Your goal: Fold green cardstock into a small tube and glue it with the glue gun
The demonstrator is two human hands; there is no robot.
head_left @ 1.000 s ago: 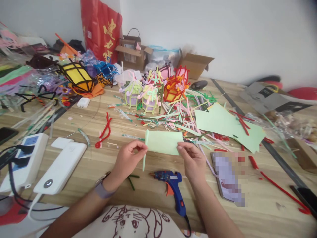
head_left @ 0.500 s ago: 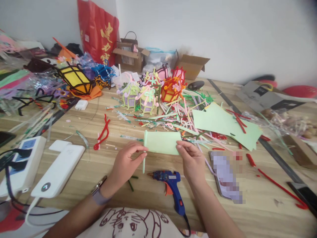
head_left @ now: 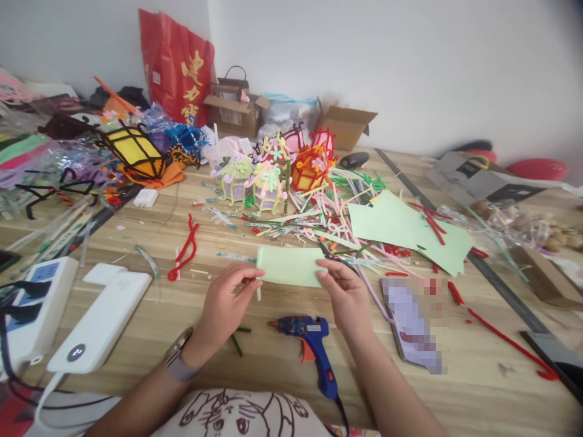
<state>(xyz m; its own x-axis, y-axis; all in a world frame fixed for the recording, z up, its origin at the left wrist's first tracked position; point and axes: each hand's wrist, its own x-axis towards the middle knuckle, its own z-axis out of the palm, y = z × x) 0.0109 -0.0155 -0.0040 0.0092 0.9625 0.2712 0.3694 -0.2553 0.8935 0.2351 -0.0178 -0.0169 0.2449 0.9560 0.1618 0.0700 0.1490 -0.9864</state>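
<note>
Holding a pale green paper strip (head_left: 289, 267) flat just above the desk (head_left: 255, 358), both hands pinch it at opposite ends. Left hand (head_left: 225, 306): grip closed, thumb and forefinger on the left edge, where a light green stick (head_left: 259, 290) runs along the paper and pokes out below it. Right hand (head_left: 346, 294): grip closed on the right edge, thumb on top.

Risks, as I judge them:
- The stick looks held only by the left pinch. If that pinch loosens or shifts, stick and paper edge may slide out of line. I cannot tell whether any glue sits between them.
- The paper is thin; uneven pull between the two hands could crease or skew it.
- The blue glue gun (head_left: 314, 349) lies on the desk just below the hands, nozzle pointing left. A lowered wrist or the paper could brush the tip.
- Loose pipe cleaner offcuts (head_left: 339, 221) lie just behind the strip and could snag it or stick to it.
- A phone (head_left: 412, 325) lies near the right wrist; an elbow swing could push it.
</note>
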